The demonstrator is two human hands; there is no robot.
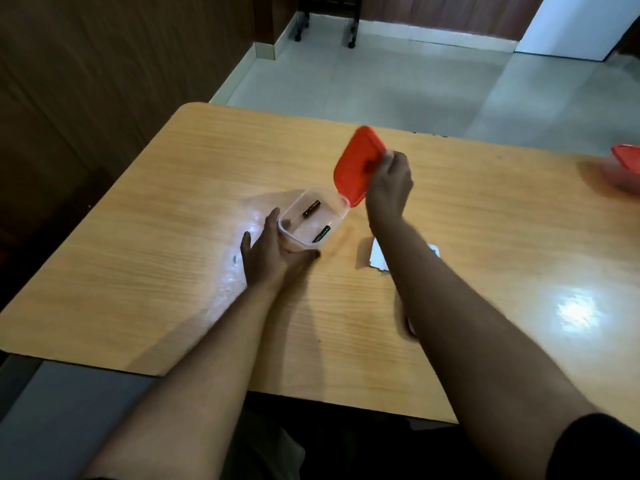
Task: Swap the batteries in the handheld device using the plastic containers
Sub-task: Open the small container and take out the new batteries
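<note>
Tabletop [145, 271] of pale wood grain fills most of my view, and I take the clear plastic container [311, 216] near its middle as my landmark. My left forearm reaches up to that container from the near edge, and my right forearm passes to the right of it, with a dark sleeve [595, 448] showing at the upper arm. My left hand [270, 254] grips the container's near left corner, fingers wrapped around its wall, steadying it on the wood. My right hand [389, 188], up and to the right of the container, pinches the red lid [356, 164] by its far edge; the lid stands tilted, and whether its lower edge touches the container's far right rim I cannot tell. Far to the right of the container, at the frame edge, sits a second container with a red lid [625, 168], blurred. Just right of the open container and partly hidden under my right forearm lies a white handheld device [375, 258]. Inside the container lie two batteries [311, 209], dark, apart from each other, one toward the far side and one toward the near right wall.
</note>
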